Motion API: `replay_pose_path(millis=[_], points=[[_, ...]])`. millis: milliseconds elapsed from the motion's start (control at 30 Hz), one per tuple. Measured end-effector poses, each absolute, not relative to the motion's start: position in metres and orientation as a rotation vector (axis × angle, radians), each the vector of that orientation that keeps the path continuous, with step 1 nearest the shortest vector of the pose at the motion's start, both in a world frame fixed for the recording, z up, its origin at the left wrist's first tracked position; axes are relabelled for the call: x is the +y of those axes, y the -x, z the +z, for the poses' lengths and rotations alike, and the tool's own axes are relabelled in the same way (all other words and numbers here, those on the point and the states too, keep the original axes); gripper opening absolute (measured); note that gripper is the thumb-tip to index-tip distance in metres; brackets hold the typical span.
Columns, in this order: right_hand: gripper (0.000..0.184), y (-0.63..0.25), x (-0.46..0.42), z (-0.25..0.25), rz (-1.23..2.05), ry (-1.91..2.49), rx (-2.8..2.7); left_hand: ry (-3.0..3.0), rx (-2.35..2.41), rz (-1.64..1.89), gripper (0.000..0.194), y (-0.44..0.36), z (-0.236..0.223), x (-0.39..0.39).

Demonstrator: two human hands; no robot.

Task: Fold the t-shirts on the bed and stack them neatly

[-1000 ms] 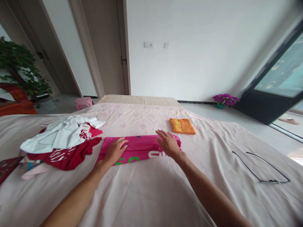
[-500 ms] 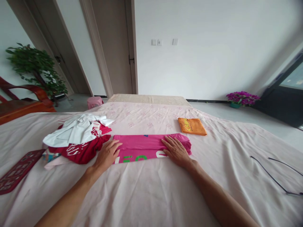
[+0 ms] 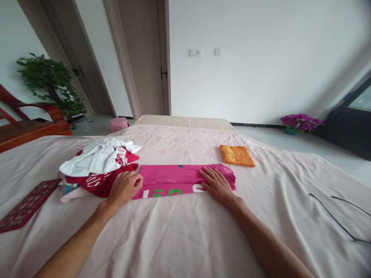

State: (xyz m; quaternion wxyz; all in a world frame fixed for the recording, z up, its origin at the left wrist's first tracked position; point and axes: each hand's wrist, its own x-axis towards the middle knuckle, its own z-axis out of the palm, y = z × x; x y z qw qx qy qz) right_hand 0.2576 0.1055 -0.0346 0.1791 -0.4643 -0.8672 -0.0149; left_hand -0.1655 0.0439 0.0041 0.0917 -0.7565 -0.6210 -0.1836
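Note:
A pink shirt (image 3: pixel 171 174), folded into a long strip with green and white print along its near side, lies across the bed in front of me. At its left end my left hand (image 3: pixel 124 187) has its fingers curled and closed on the edge of the cloth. My right hand (image 3: pixel 216 184) is open, its fingers flat on top of the strip near the bunched right end. Beyond that end lies an orange folded garment (image 3: pixel 237 155) with yellow lettering.
Left of the shirt is a loose pile with a white garment (image 3: pixel 92 159) over a dark red one (image 3: pixel 100 184). A dark red patterned panel (image 3: pixel 29 206) lies at the far left, glasses (image 3: pixel 333 218) at the right. A pink stool (image 3: pixel 119 124) stands past the bedsheet (image 3: pixel 179 239).
My left hand has gone from spread on the shirt to curled at its left end. The right hand has settled flat on the cloth. The view has swung left.

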Motion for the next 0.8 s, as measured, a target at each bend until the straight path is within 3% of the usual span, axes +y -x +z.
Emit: replay_pose_path(millis=[167, 367, 567, 800], points=[[0.046, -0.258, 0.103, -0.024, 0.049, 1.255, -2.488, 2.363, -1.795, -0.687, 0.037, 0.139, 0.009, 0.069], [0.046, -0.261, 0.097, -0.016, 0.098, 1.197, -2.529, 2.445, -1.860, -0.419, 0.056, 0.120, -0.031, 0.095], [0.044, -0.267, 0.097, -0.018, 0.126, 1.153, -2.520, 2.419, -1.824, -0.440, 0.053, 0.132, -0.046, 0.101], [0.043, -0.271, 0.097, -0.021, 0.050, 1.071, -2.480, 2.014, -2.200, -0.501, 0.054, 0.161, -0.044, 0.089]])
